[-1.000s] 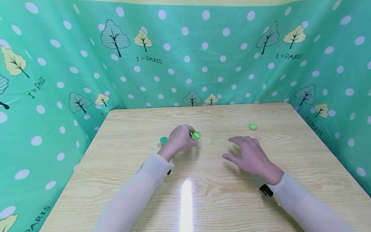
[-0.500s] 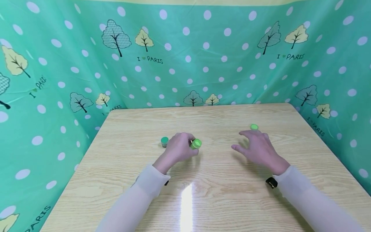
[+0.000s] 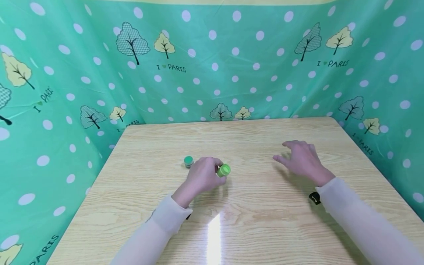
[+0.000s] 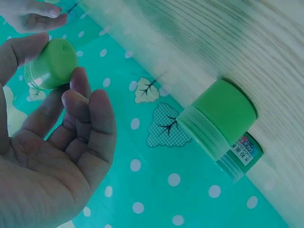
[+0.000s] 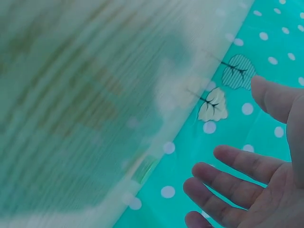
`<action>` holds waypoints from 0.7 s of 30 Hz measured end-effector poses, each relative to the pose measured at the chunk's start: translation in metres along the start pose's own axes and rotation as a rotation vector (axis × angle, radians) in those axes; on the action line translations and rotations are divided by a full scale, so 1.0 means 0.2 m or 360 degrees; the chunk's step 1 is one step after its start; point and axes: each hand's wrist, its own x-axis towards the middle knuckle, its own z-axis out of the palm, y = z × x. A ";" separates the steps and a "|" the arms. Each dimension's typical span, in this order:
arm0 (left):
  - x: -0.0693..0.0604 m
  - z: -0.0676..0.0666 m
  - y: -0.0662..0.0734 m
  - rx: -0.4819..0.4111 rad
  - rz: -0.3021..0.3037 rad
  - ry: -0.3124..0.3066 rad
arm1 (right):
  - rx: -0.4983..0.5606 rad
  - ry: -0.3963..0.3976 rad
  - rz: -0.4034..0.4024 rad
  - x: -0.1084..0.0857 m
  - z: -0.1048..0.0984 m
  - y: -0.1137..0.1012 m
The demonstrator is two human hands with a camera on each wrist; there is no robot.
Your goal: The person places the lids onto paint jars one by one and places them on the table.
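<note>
My left hand (image 3: 204, 173) pinches a small light-green paint jar (image 3: 223, 170) between thumb and fingers, above the table. The left wrist view also shows this jar (image 4: 56, 64), tilted, with a clear rim. Just left of that hand stands a jar with a dark green top (image 3: 188, 161). In the left wrist view, a mid-green jar (image 4: 223, 111) and a darker, labelled jar (image 4: 247, 153) stand on the table; the hand hides one of them in the head view. Apart from this, my right hand (image 3: 304, 160) hovers with spread fingers, holding nothing. Near it is a light-green lid (image 5: 145, 170), hidden in the head view.
The wooden table (image 3: 258, 221) has a bright light reflection near its front middle. A green dotted curtain (image 3: 212, 66) hangs behind the table and along both sides.
My left hand has come nearer the front edge with the light-green jar. My right hand has moved right and farther back, now covering the lid in the head view.
</note>
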 end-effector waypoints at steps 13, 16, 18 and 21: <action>-0.06 -0.01 0.04 0.0024 0.0061 0.0041 | -0.0137 -0.0091 0.0112 0.11 -0.03 0.10; -0.07 0.00 0.04 0.0030 0.0075 0.0045 | -0.0174 -0.0124 0.0138 0.14 -0.03 0.13; -0.07 -0.01 0.05 0.0029 0.0091 0.0044 | -0.0190 -0.0143 0.0153 0.16 -0.03 0.14; -0.07 -0.01 0.06 0.0022 0.0111 0.0036 | -0.0196 -0.0156 0.0169 0.18 -0.04 0.16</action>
